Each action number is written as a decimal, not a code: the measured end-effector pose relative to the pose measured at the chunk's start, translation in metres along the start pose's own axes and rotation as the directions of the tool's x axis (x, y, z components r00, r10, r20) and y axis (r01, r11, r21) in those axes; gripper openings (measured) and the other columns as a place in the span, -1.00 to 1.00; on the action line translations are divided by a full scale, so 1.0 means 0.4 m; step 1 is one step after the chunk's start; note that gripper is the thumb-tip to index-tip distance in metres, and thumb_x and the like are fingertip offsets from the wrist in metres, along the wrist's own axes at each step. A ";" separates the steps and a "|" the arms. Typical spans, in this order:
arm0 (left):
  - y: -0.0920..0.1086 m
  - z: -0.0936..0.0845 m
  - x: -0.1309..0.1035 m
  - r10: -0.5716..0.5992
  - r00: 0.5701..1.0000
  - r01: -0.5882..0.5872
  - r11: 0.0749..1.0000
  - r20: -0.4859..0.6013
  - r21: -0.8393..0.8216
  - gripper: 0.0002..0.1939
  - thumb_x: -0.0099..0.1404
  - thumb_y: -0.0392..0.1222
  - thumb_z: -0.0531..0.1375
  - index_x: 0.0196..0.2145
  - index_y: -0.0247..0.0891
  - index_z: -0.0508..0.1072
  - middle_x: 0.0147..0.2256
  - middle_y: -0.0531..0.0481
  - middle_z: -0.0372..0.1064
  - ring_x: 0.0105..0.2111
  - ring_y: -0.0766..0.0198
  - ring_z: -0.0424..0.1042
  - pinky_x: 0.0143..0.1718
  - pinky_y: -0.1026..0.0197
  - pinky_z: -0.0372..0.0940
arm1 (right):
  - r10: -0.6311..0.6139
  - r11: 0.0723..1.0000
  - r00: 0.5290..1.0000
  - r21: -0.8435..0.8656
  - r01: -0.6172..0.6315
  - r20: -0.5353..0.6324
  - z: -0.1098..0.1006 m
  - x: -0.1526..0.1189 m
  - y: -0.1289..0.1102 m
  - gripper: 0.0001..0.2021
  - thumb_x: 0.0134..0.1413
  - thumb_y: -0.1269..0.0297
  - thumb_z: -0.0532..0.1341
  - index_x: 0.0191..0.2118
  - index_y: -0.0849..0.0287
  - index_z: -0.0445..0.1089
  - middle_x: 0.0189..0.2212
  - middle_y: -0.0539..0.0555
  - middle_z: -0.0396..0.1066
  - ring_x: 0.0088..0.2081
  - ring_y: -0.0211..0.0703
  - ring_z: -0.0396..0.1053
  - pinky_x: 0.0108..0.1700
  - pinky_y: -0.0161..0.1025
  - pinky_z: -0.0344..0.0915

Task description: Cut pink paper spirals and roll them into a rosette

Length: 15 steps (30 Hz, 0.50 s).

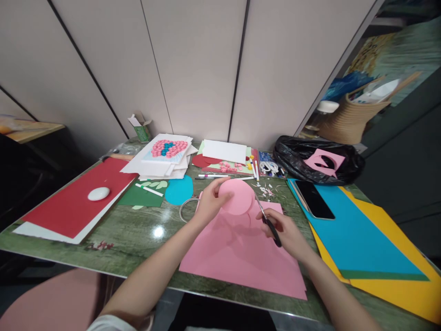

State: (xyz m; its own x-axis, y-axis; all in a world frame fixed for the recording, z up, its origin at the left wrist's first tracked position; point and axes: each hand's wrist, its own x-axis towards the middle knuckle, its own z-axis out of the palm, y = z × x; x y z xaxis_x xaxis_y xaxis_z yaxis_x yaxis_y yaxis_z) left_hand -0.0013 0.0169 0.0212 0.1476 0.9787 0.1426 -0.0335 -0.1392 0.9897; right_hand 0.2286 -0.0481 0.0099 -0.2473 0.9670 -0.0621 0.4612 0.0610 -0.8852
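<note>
Between thumb and fingers, my left hand [214, 198] grips a round pink paper disc [237, 197] by its left side. My right hand [280, 227] is closed on black-handled scissors [270, 225], their blades lying along the disc's right edge. Both hands are above larger pink paper sheets [237, 262] near the table's front. A tape roll [188, 210] rests left of my left hand, partly under the pink sheets. A blue round paper [179, 190] lies farther left. Small paper scraps [267, 189] are scattered beyond the scissors.
Red paper [79, 197] with a white oval object [98, 194] lies left. At the back stand papers with a pink-and-blue heart [168, 148]. To the right are a black plastic bag [289, 158], a phone [315, 199], blue paper [358, 234] and yellow paper [396, 294].
</note>
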 end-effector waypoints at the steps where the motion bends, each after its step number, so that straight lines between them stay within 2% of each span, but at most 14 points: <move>1: -0.001 0.002 0.000 -0.002 1.000 0.002 1.000 0.005 -0.010 -0.48 0.12 -0.15 0.27 0.05 -0.26 0.35 -0.18 -0.12 0.47 -0.29 0.22 0.45 -0.33 0.28 0.31 | -0.002 1.000 1.000 -0.007 0.002 0.001 0.001 0.000 -0.001 -0.77 0.11 0.11 0.18 -0.22 0.15 0.30 -0.60 -0.13 0.01 -0.52 -0.30 0.02 -0.47 -0.33 0.00; 8: 0.004 0.009 -0.007 -0.034 0.999 0.035 0.997 0.026 -0.062 -0.48 0.12 -0.13 0.27 0.05 -0.26 0.34 -0.13 -0.14 0.46 -0.28 0.22 0.45 -0.34 0.28 0.31 | -0.001 1.000 1.000 0.008 0.001 0.007 0.005 0.000 0.001 -0.78 0.11 0.13 0.18 -0.20 0.15 0.29 -0.61 -0.14 -0.01 -0.53 -0.31 -0.02 -0.47 -0.33 -0.04; 15: 0.011 0.014 -0.013 -0.044 0.999 0.044 0.999 0.016 -0.032 -0.50 0.13 -0.13 0.26 0.04 -0.25 0.35 -0.20 -0.11 0.47 -0.31 0.24 0.43 -0.35 0.29 0.30 | 0.001 1.000 1.000 0.014 -0.001 0.008 0.005 0.001 -0.002 -0.77 0.11 0.14 0.18 -0.18 0.16 0.29 -0.62 -0.15 0.01 -0.53 -0.31 -0.01 -0.46 -0.32 -0.05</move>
State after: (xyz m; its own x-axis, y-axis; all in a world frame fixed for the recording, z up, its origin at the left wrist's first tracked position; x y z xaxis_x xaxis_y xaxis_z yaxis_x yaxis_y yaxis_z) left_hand 0.0032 0.0102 0.0249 0.1642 0.9814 0.0995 -0.0584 -0.0910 0.9941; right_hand 0.2266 -0.0485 0.0096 -0.2536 0.9650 -0.0665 0.4492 0.0566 -0.8917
